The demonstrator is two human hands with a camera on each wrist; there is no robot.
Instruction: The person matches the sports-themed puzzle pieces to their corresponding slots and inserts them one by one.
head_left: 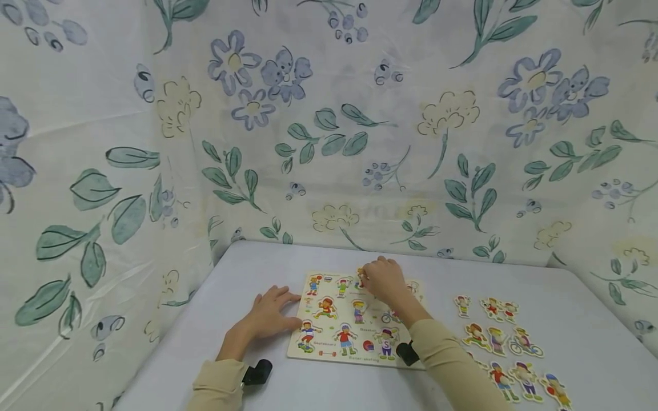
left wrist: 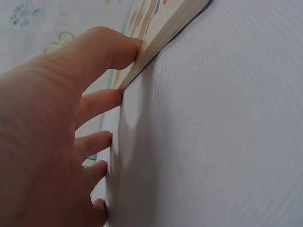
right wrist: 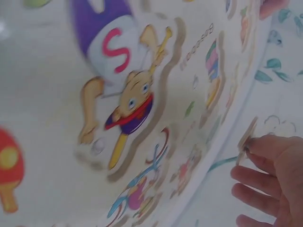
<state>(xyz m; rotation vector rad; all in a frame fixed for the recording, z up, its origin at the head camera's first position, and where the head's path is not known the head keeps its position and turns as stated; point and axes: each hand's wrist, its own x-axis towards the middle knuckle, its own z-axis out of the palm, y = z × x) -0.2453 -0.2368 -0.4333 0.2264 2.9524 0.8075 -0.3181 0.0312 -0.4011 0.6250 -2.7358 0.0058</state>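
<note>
Beige sleeves (head_left: 452, 359) come nearest, the right one hiding the near right corner of a puzzle board (head_left: 329, 354) on the white desk (head_left: 257, 265). Loose figure pieces (head_left: 496, 341) lie in rows to the right; floral cloth (head_left: 329, 177) stands behind. Figures (head_left: 345, 341) show in the board's recesses. At its far side, the right hand (head_left: 385, 281) pinches a piece (right wrist: 247, 136) between its fingers; the left hand (head_left: 269, 315), fingers apart, touches its left edge

Head view looks forward and down, desk (head_left: 247, 274) across lower frame. Both wrist views stand close, turned sideways. All three share the board (head_left: 326, 339), upper right in left wrist view.
</note>
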